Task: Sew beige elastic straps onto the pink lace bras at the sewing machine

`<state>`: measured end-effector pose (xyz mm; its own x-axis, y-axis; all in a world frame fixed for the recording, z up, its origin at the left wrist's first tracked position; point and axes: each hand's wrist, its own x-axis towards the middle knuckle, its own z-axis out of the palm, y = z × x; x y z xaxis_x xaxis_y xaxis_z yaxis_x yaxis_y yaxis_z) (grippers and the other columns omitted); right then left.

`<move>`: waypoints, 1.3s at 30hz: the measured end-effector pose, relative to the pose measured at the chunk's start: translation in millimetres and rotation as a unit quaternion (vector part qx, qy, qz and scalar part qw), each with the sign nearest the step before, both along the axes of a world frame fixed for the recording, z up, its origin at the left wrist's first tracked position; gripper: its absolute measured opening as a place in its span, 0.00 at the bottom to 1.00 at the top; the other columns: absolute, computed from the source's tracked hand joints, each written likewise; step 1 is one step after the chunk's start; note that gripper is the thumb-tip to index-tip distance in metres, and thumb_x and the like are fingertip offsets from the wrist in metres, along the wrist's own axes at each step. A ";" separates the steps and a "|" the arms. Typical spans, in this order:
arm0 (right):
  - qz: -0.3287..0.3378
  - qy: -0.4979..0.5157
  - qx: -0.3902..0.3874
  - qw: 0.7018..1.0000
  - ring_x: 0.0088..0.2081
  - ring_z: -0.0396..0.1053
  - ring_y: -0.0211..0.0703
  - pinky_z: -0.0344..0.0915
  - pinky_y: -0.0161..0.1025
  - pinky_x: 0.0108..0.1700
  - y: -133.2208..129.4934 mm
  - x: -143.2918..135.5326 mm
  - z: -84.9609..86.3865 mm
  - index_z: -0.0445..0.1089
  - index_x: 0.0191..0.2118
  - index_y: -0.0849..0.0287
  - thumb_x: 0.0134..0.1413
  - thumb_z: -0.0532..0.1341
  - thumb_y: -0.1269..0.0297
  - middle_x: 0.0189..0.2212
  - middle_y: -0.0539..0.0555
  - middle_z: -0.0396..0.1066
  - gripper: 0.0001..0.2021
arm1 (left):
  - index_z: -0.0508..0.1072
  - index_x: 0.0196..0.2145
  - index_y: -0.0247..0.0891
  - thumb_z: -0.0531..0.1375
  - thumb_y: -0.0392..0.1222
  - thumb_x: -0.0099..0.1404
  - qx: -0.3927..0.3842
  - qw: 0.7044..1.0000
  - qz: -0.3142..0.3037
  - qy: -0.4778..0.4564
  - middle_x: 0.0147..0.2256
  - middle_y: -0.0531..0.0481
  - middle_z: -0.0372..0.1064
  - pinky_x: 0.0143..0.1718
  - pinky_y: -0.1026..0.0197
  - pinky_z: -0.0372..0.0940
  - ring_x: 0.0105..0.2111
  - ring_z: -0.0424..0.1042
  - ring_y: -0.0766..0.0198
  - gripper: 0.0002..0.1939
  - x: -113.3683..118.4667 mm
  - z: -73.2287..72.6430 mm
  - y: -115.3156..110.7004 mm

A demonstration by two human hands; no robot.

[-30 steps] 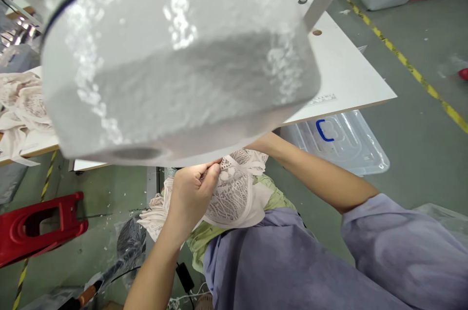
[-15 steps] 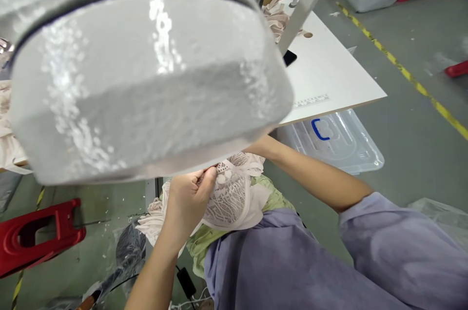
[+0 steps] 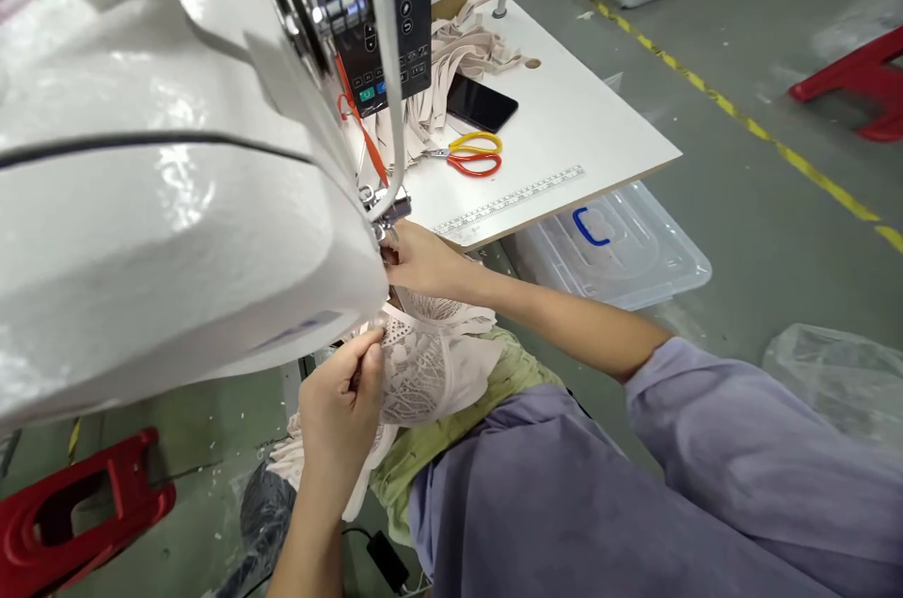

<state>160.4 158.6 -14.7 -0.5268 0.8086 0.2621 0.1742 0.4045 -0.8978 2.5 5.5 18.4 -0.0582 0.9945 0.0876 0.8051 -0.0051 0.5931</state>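
Note:
A pale pink lace bra (image 3: 416, 377) hangs over the lap, below the head of a white sewing machine (image 3: 176, 250). My left hand (image 3: 342, 410) pinches the bra's upper edge between thumb and fingers, close to the machine's lower right corner. Farther up, my right hand (image 3: 434, 264) is closed with its fingertips beside the metal parts (image 3: 385, 212) at the needle end. The machine head partly covers those fingertips, so what they grip is hidden. Under the bra, a green cloth (image 3: 466, 401) is spread over the lap.
On the white tabletop (image 3: 593, 123) lie scissors (image 3: 476, 154), a ruler (image 3: 508, 201), a phone (image 3: 483, 102) and beige fabric strips (image 3: 458, 53). A control panel (image 3: 385, 24) stands behind the needle end. Below are a lidded clear box (image 3: 635, 245) and a red stool (image 3: 134, 485).
The view has shifted, so the machine head sits farther left and the needle end, panel and scissors show. My right hand, mostly hidden before, is now largely visible. My left hand still pinches the bra.

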 end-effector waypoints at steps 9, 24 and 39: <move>-0.020 -0.011 0.020 1.000 0.39 0.67 0.42 0.63 0.40 0.41 -1.2 -4.0 -5.5 0.67 0.32 0.58 0.51 0.64 0.69 0.33 0.51 0.67 0.04 | 0.81 0.44 0.41 0.57 0.43 0.71 0.021 1.000 0.020 -0.011 0.40 0.49 0.82 0.39 0.62 0.73 0.38 0.81 0.60 0.13 1.6 -5.2 -8.8; -0.006 0.026 0.044 0.999 0.38 0.64 0.41 0.61 0.38 0.39 -2.5 1.6 -9.6 0.66 0.30 0.59 0.51 0.61 0.70 0.34 0.52 0.66 0.03 | 0.81 0.46 0.40 0.54 0.45 0.72 0.048 0.999 -0.013 -0.006 0.36 0.46 0.82 0.40 0.59 0.75 0.35 0.80 0.60 0.16 3.7 -18.6 -14.1; -0.050 0.045 0.012 0.998 0.36 0.66 0.41 0.64 0.39 0.38 -13.7 -1.1 -15.8 0.69 0.33 0.59 0.52 0.61 0.66 0.42 0.55 0.71 0.03 | 0.68 0.59 0.33 0.61 0.49 0.68 0.203 0.963 0.000 0.180 0.53 0.31 0.68 0.59 0.45 0.57 0.56 0.66 0.45 0.26 33.3 -36.0 -19.5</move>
<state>159.3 145.0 -30.5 -0.4179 0.8482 0.3255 0.1333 0.4116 -0.9015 35.7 -14.0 -17.7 0.0484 0.8742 0.4831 0.9580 -0.1776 0.2253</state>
